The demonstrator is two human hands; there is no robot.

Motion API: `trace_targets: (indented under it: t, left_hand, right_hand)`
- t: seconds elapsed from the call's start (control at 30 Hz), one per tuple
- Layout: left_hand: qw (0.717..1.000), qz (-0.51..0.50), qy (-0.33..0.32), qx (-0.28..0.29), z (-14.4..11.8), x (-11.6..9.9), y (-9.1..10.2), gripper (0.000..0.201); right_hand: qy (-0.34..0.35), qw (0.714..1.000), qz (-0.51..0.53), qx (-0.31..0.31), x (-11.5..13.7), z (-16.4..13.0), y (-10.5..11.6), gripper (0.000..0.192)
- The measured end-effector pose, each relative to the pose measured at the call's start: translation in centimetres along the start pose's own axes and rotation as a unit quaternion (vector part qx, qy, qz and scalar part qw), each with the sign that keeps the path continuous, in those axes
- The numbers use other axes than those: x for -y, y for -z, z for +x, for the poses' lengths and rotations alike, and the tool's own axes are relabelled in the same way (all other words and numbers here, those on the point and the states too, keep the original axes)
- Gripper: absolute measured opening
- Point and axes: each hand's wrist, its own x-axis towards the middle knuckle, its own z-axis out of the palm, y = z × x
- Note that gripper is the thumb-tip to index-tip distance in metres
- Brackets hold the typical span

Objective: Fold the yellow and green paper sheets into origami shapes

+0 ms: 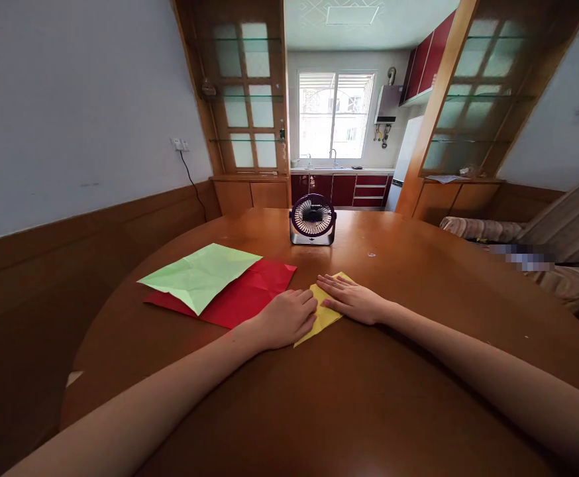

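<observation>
A folded sheet of yellow paper [325, 318] lies on the table in front of me, partly covered by both hands. My left hand [289, 317] is closed at its left edge, fingers curled together against the paper; the fingertips are partly hidden. Flat over the paper's right side rests my right hand [354, 298], open, with its fingers stretched out to the left. Beside my left hand is a creased red sheet of paper [234, 306]. A creased light green sheet [205, 270] overlaps the red one.
A small purple desk fan [312, 217] stands at the far side of the round wooden table [369, 411]. Against the left wall a black cord [193, 179] hangs from a socket. On the right is a striped sofa [568, 228]. Wooden shelves and a kitchen lie beyond the table.
</observation>
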Motion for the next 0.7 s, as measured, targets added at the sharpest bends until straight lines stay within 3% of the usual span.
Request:
trace_targets:
  t: [0.5, 0.7]
  left_hand:
    - [1.000, 0.006, 0.009, 0.019, 0.0, -0.1, 0.2, 0.018]
    - [0.999, 0.004, 0.010, 0.031, 0.1, -0.1, 0.2, 0.018]
  right_hand:
    - [-0.038, 0.998, -0.040, 0.022, -1.8, -0.4, 0.8, 0.071]
    - [-0.097, 0.993, -0.063, 0.017, -3.4, -1.0, 1.1, 0.071]
